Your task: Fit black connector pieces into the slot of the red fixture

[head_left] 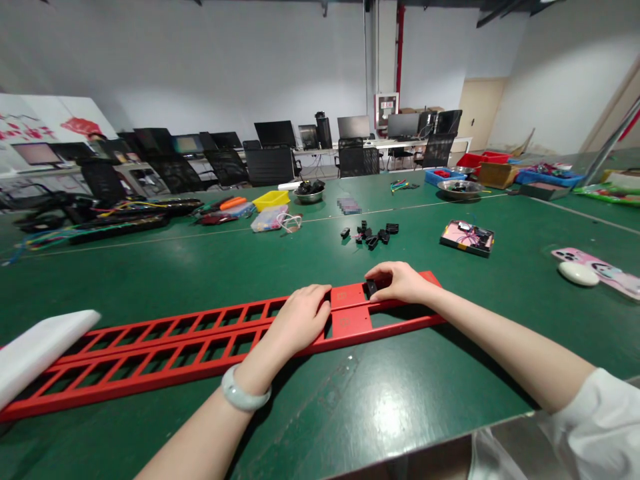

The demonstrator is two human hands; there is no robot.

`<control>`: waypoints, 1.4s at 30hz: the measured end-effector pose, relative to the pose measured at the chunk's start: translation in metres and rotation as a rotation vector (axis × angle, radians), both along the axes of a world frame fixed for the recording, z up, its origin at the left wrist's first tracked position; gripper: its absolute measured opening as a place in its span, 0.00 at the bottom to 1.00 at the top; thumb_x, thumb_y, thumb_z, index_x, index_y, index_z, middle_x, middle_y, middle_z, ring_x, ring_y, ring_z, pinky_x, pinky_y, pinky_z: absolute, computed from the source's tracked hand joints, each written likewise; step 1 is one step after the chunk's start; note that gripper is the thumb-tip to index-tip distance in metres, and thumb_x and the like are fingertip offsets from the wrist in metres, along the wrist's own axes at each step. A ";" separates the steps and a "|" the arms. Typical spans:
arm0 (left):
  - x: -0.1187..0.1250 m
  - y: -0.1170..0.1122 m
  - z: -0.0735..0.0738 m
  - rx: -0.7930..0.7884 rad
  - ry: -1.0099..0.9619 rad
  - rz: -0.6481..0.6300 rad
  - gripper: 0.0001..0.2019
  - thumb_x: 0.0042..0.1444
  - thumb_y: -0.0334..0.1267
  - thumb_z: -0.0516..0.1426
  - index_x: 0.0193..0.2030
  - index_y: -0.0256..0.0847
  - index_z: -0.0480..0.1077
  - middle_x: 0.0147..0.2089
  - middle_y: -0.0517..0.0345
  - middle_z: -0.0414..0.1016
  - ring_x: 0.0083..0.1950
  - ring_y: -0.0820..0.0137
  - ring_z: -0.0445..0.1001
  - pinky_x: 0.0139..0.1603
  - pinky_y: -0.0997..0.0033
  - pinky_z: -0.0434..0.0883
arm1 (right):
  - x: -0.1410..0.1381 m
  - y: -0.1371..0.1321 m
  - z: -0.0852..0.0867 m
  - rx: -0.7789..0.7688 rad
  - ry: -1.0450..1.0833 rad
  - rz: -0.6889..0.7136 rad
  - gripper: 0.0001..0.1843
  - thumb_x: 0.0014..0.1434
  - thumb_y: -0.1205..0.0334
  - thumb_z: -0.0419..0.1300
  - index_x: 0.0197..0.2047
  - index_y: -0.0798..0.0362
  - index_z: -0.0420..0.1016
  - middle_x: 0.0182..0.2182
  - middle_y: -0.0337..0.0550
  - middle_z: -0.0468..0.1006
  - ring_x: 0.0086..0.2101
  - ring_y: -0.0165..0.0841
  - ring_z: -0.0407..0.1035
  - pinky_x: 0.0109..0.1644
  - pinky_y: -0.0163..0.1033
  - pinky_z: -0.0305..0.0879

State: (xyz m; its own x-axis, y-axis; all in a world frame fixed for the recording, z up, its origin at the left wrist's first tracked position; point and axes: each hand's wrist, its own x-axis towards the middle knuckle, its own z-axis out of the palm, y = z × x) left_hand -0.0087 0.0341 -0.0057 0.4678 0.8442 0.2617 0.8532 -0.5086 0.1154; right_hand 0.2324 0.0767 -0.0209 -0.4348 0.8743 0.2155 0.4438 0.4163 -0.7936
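Observation:
Two long red slotted frames point(175, 347) lie side by side across the green table, each with a row of rectangular openings and a solid plate. My left hand point(303, 317) is laid over the frames just left of the plates, fingers curled on the far frame; their grip underneath is partly hidden. With thumb and fingers, my right hand point(400, 283) pinches a small black block-shaped part point(371, 288) at the right edge of the far plate. Whether that part sits fully in the opening cannot be made out. Beyond the hands lies a loose pile of similar black parts point(371, 237).
A white slab-like object point(45, 350) covers the frames' left end. To the right are a shallow box with wired parts point(467, 238), a white mouse point(579, 273) and a pink phone point(610, 272). Farther back stand a yellow bin point(271, 200) and metal bowls point(310, 195).

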 end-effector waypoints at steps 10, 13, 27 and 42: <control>0.000 0.000 -0.001 0.001 -0.008 0.002 0.17 0.59 0.36 0.45 0.52 0.36 0.65 0.50 0.49 0.69 0.51 0.63 0.67 0.54 0.62 0.63 | 0.002 0.005 -0.001 0.032 -0.040 0.058 0.25 0.39 0.60 0.67 0.43 0.53 0.74 0.36 0.42 0.76 0.34 0.31 0.69 0.38 0.36 0.66; -0.001 0.001 -0.001 0.000 -0.025 -0.002 0.17 0.59 0.36 0.45 0.52 0.36 0.65 0.50 0.49 0.70 0.51 0.63 0.67 0.54 0.62 0.63 | 0.003 0.004 0.001 0.046 -0.043 0.070 0.24 0.39 0.59 0.67 0.43 0.53 0.74 0.35 0.41 0.75 0.34 0.31 0.69 0.37 0.35 0.65; -0.001 0.002 -0.001 -0.006 -0.019 0.003 0.17 0.59 0.36 0.45 0.52 0.35 0.65 0.51 0.49 0.70 0.52 0.63 0.67 0.54 0.61 0.63 | 0.007 0.003 -0.001 0.137 -0.054 0.085 0.25 0.42 0.54 0.66 0.43 0.55 0.73 0.40 0.45 0.74 0.37 0.32 0.68 0.42 0.37 0.64; -0.001 0.003 -0.001 -0.001 -0.014 0.002 0.17 0.59 0.36 0.45 0.52 0.35 0.65 0.50 0.49 0.70 0.51 0.63 0.67 0.54 0.62 0.63 | 0.005 -0.005 0.003 0.330 -0.210 0.094 0.23 0.50 0.54 0.61 0.49 0.53 0.72 0.43 0.47 0.76 0.43 0.38 0.67 0.49 0.42 0.60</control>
State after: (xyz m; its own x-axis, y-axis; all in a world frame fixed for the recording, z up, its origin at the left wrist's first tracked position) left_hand -0.0093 0.0368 -0.0068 0.4621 0.8456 0.2673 0.8526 -0.5065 0.1284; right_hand 0.2374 0.0722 -0.0182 -0.5740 0.7274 0.3760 0.5297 0.6800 -0.5069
